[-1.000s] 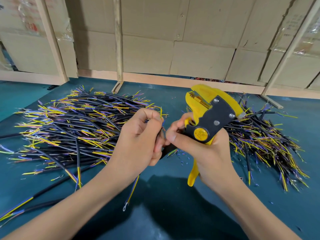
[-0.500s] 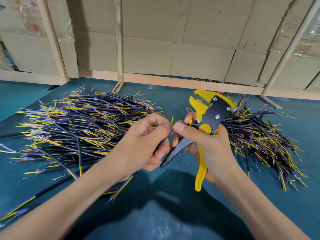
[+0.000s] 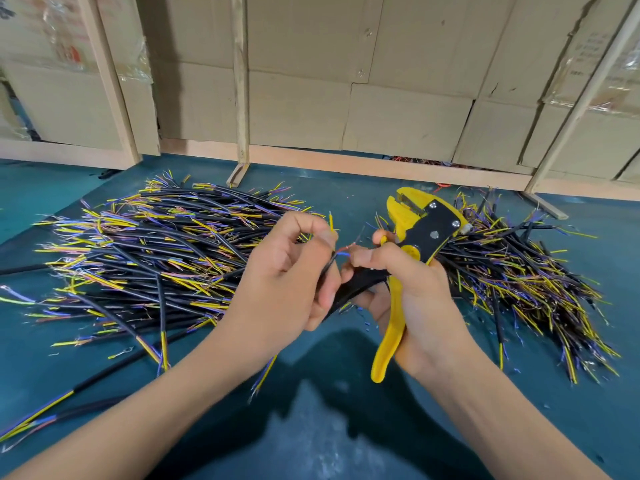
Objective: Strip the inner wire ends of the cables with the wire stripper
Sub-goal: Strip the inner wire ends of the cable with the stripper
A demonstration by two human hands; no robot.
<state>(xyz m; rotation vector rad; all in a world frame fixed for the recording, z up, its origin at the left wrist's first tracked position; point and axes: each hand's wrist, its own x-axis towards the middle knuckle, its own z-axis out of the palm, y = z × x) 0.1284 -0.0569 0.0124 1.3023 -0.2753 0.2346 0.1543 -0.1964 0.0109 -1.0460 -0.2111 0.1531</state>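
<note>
Cables [image 3: 149, 258] sit in a big heap on the left of the frame, yellow and purple inner wires sticking out everywhere, probably the to-do stack. Centre frame, the left hand [image 3: 287, 282] pinches one cable [image 3: 329, 268] between thumb and fingers, its fanned ends pointing at the tool, I'd guess so a single core can be picked out. The right hand [image 3: 412, 289] has fingers wrapped round the wire stripper [image 3: 420, 233] handles while its fingertips touch the wire ends. A second pile [image 3: 519, 271] lies on the right of the counter [image 3: 346, 427], likely the finished ones.
</note>
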